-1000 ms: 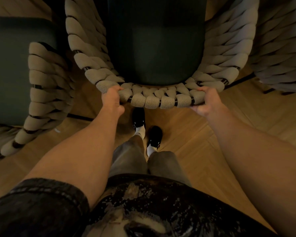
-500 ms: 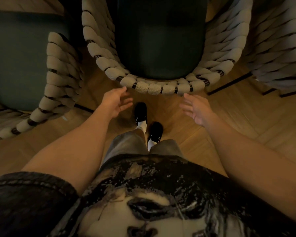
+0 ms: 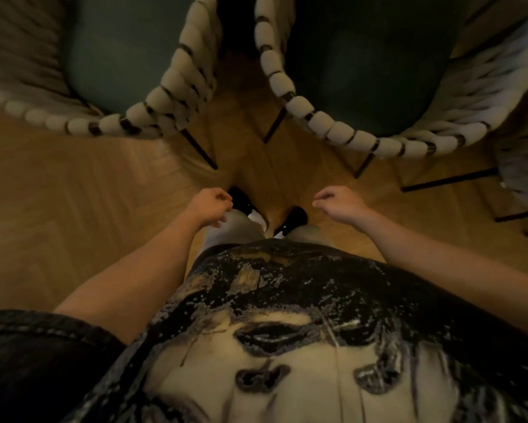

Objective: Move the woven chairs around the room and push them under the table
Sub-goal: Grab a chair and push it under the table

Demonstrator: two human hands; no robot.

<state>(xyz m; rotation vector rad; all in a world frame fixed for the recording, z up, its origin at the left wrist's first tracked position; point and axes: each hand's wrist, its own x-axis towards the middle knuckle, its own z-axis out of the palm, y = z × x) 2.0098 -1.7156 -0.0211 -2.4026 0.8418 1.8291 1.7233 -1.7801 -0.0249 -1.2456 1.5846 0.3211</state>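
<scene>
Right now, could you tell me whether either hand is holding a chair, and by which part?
Nothing is held. The left hand and right hand hang loosely curled above the wooden floor, clear of both woven chairs.

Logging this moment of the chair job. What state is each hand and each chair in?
left hand: loosely curled, holds nothing, apart from the chairs.
right hand: loosely curled, holds nothing, apart from the chairs.
left woven chair: upright on the wood floor, untouched.
right woven chair: upright, untouched, beside the left one with a gap between.
</scene>
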